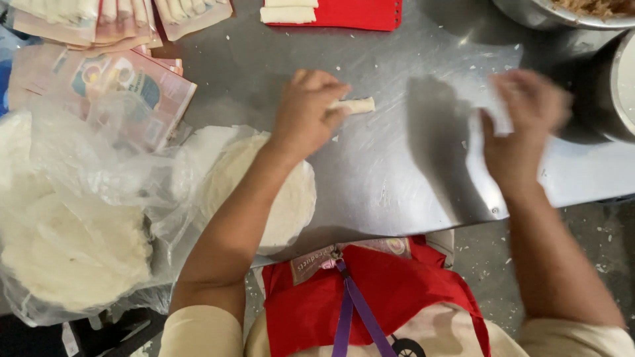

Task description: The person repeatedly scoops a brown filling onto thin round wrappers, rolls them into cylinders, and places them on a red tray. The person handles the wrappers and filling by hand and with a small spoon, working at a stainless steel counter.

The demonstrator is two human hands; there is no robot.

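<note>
My left hand (305, 111) rests on the steel table (390, 172) with its fingers closed around one end of a small rolled white pastry (357, 105), which sticks out to the right. My right hand (526, 116) is blurred, lifted above the table's right side, pinching a thin white wrapper sheet (499, 119). Just below my left wrist lies a round stack of white wrappers (291, 205) at the table's front edge.
Plastic bags of round white wrappers (73, 244) fill the left side. Printed packets (112, 79) lie at the back left. A red tray (350, 13) with a rolled pastry stands at the back. A metal bowl of filling (569, 12) and another pot (618, 86) stand at the right.
</note>
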